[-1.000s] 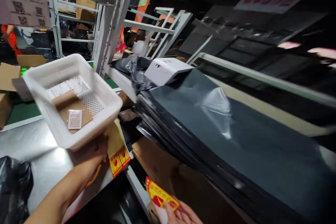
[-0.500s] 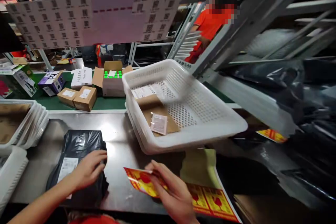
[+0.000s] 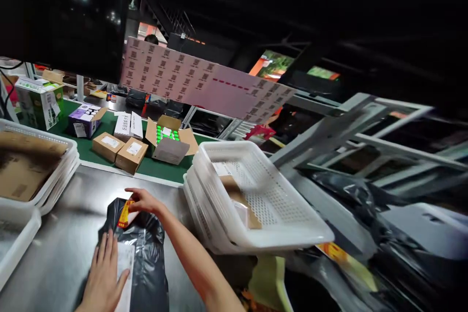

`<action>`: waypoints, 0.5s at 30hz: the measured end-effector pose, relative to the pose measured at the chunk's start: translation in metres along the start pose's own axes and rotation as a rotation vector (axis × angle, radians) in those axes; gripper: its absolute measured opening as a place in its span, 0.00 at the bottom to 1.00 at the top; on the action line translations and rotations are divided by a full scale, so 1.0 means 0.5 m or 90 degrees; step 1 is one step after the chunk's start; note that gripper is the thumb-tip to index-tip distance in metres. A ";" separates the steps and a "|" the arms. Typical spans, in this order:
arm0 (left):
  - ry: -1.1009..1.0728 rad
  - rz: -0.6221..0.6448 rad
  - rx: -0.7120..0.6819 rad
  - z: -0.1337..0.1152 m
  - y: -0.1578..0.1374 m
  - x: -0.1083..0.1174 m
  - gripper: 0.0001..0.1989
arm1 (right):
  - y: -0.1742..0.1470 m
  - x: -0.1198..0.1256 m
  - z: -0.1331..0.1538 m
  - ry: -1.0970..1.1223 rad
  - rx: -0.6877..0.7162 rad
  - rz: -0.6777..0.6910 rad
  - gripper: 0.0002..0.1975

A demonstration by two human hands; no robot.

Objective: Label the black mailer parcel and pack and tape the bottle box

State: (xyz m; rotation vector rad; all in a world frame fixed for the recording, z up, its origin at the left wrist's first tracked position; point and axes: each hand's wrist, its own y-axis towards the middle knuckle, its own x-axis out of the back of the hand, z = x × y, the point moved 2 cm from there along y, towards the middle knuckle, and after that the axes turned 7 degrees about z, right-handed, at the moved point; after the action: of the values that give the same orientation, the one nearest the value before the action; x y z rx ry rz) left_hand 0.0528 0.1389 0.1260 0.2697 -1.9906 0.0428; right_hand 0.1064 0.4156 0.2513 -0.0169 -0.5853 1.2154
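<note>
A black plastic parcel bag (image 3: 144, 258) lies on the steel table (image 3: 62, 234) in front of me. My left hand (image 3: 104, 278) rests flat on its white shipping label (image 3: 125, 265), fingers spread. My right hand (image 3: 144, 201) reaches across to the bag's far end and presses a red and yellow sticker (image 3: 123, 214) onto it with the fingertips.
A stack of white perforated baskets (image 3: 256, 204) with cardboard inside stands to the right. More white baskets (image 3: 40, 175) sit at the left. Small cartons (image 3: 120, 148) line the green belt (image 3: 157, 168) behind. Black bags (image 3: 383, 248) pile at the right under a grey rack.
My right hand carried the red and yellow sticker from the table's near edge onto the black bag. My left hand slid down onto the label. The view swung left.
</note>
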 end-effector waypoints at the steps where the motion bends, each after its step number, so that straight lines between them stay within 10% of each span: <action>1: -0.014 -0.002 -0.005 0.001 0.005 -0.002 0.37 | -0.002 -0.002 -0.005 -0.020 -0.013 0.002 0.48; 10: -0.040 0.207 -0.221 -0.024 0.171 0.135 0.33 | -0.054 -0.034 -0.016 -0.446 -0.069 -0.051 0.61; 15: -0.067 0.262 -0.220 0.020 0.209 0.166 0.29 | -0.127 -0.035 -0.061 -0.284 -0.208 -0.169 0.69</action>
State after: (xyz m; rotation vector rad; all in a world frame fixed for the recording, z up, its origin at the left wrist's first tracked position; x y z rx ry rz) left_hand -0.0112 0.2252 0.2062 -0.3683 -2.0874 -0.0528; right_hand 0.1713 0.3857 0.2385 0.0573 -1.1361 0.8559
